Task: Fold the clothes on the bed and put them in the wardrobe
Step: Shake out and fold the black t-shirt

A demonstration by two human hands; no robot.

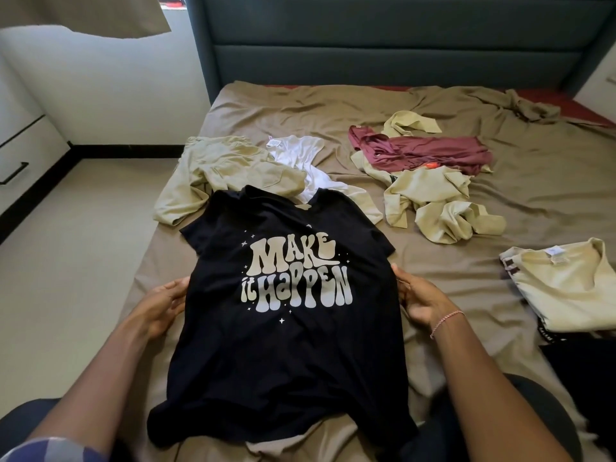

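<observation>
A black T-shirt (286,355) printed "MAKE it HAPPEN" lies face up, spread flat on the brown bed sheet (550,181) in front of me. My left hand (163,303) holds the shirt's left side edge at chest height, fingers curled at the fabric. My right hand (418,300), with a pink bracelet on the wrist, grips the right side edge at the same height. Beyond the collar lie crumpled beige trousers (226,175) and a white garment (306,161).
A maroon garment (430,153) lies over a heap of pale yellow clothes (440,205) at mid right. A folded cream T-shirt (566,288) tops a small stack at the right edge. A dark padded headboard (383,45) stands behind; white drawers (20,151) and floor are at the left.
</observation>
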